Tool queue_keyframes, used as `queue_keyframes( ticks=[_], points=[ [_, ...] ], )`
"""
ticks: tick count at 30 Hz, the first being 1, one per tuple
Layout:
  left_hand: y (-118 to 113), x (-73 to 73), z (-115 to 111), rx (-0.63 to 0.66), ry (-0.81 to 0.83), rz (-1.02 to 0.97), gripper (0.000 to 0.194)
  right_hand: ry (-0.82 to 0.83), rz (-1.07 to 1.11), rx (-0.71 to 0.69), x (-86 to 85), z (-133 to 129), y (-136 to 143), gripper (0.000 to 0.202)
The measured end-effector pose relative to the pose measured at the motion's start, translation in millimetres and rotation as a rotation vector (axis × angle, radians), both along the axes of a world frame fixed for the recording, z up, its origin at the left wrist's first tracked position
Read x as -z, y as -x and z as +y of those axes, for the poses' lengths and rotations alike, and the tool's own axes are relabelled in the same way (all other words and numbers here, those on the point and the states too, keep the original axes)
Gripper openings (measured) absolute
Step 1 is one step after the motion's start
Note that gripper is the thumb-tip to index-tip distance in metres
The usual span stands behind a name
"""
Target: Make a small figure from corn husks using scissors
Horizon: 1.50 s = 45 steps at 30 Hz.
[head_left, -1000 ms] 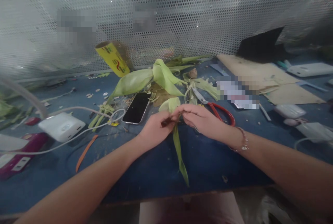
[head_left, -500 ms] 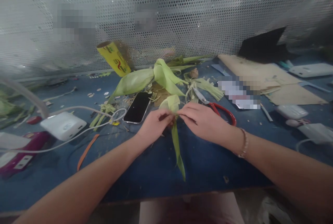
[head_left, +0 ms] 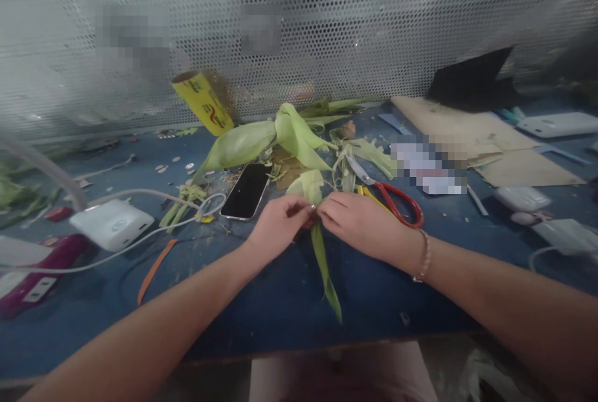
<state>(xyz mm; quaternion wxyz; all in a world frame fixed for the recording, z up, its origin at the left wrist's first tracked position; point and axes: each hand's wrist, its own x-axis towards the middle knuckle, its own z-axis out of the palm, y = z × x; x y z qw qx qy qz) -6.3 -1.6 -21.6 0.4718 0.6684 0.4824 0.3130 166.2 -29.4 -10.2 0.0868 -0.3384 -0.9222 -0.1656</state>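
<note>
A pale green husk-like leaf piece (head_left: 312, 185) is pinched between my two hands, its folded top showing above the fingers. From under them a long narrow green tip (head_left: 326, 271) hangs toward me. My left hand (head_left: 284, 221) is closed on the piece from the left. The fingertips of my right hand (head_left: 357, 218) press on it from the right and nearly touch the left ones. Just beyond lie larger green leaves (head_left: 294, 137). Red-handled scissors (head_left: 399, 205) rest right of my right hand, beside a yellow handle (head_left: 380, 198).
A black phone (head_left: 246, 192) lies left of centre, with a white charger (head_left: 112, 225) and its cable farther left. Behind stands a tilted yellow tube (head_left: 204, 104) against perforated metal. Brown paper (head_left: 527, 168) and a white card (head_left: 427, 168) are on the right.
My right hand has shifted slightly left and down, uncovering the yellow handle beside the scissors. The hanging leaf tip has swung a little to the right.
</note>
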Motion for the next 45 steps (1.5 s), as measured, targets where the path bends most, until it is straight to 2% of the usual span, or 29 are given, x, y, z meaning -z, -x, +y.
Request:
queue_keyframes(
  ticks=[4,9,14,21,25,28,31,39,41,45],
  points=[
    [0.4,-1.6,-1.9,0.005,-0.053,0.022,0.012,-0.023,0.071,-0.028,3.4,0.2,2.9,0.022],
    [0.4,-5.1,-2.7,0.020,-0.071,0.039,0.014,0.233,0.442,0.112,11.2,3.8,6.8,0.015],
    [0.9,-5.5,-1.3,0.019,-0.037,0.027,0.016,0.383,0.623,0.138,7.8,7.3,5.6,0.011],
    [0.2,-9.2,-2.3,0.061,-0.102,0.079,0.013,0.457,0.676,0.195,3.9,13.6,2.7,0.008],
    [0.2,-9.8,-3.0,0.031,-0.113,0.110,0.015,0.369,0.683,0.129,5.0,11.2,2.0,0.004],
    [0.9,-9.1,-2.6,0.017,-0.132,0.125,0.016,0.328,0.683,0.066,5.5,9.5,1.1,0.011],
    [1.5,-9.1,-2.1,0.012,-0.137,0.128,0.015,0.399,0.710,0.082,4.6,10.3,-0.1,0.016],
    [-0.1,-13.0,-5.2,0.060,-0.216,0.162,0.013,0.617,0.872,0.233,4.3,15.2,-2.8,0.007],
    [-0.1,-12.8,-6.5,0.052,-0.245,0.162,0.013,0.600,0.893,0.248,5.2,14.8,-2.7,0.007],
    [0.4,-11.5,-8.3,0.024,-0.319,0.212,0.013,0.420,0.805,0.193,5.3,11.2,0.0,0.008]
  ],
)
